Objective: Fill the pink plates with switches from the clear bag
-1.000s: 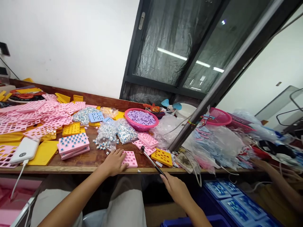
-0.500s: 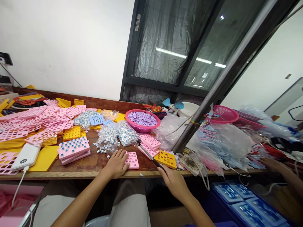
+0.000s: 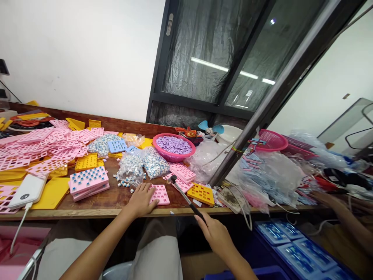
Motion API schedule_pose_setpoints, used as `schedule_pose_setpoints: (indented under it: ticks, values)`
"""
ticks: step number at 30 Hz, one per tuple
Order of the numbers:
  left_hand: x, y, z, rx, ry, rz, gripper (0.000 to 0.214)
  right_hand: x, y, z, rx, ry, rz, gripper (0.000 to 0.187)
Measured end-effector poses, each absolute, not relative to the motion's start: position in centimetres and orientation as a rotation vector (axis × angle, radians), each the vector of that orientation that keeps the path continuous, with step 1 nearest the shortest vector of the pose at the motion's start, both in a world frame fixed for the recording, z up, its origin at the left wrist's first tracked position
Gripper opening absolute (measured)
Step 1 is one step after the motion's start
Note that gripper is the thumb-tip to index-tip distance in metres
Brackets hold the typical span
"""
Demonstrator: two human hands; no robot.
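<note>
My right hand [image 3: 214,233] is closed around the black handle of a small hammer [image 3: 183,193]. Its metal shaft slants up and left to a dark head, which is above the bench near two stacked pink plates. My left hand [image 3: 143,200] holds the left side of a pink plate with square holes [image 3: 162,194], lying flat at the bench's front edge. The fingers rest along the far corner and the thumb lies at the near side. Just right of the hammer is a yellow plate with square holes [image 3: 201,194].
Bags of small white-and-blue pieces [image 3: 155,162] lie behind my left hand. A pink basket [image 3: 186,157] holds purple pieces. Left are stacked pink plates [image 3: 89,182] with blue pieces and a white power bank [image 3: 27,191]. A slanting metal post [image 3: 233,155] stands right; another person's hand [image 3: 323,199] is beyond.
The hammer's head has risen slightly off to the right, and my right hand has dropped a little lower. My left hand stays on the pink plate. The view has shifted slightly.
</note>
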State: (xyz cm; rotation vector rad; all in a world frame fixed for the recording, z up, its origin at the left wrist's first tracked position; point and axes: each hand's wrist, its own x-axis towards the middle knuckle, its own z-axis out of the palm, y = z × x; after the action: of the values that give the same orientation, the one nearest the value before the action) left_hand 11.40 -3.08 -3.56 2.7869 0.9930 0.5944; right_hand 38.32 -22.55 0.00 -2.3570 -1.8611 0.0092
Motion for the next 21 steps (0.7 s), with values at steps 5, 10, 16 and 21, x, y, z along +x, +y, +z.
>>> schedule_pose_setpoints:
  ticks: [5,10,16,21]
  values:
    - [11.5,-2.9,-3.9,2.767,1.04,0.587,0.061,39.0,-24.0,0.3,-2.292,-1.814,-0.016,0.048]
    - [11.7,-2.7,-4.5,2.735,1.081,0.575,0.06,39.5,-25.9,-0.4,-2.261,-1.826,0.026,0.054]
    - [11.2,-2.4,-4.4,2.729,1.046,0.54,0.051,39.1,-26.7,-0.4,-2.276,-1.805,0.001,0.053]
    - [10.9,-2.2,-4.0,2.722,1.025,0.523,0.048,37.5,-26.6,-0.4,-2.095,-1.743,0.031,0.053]
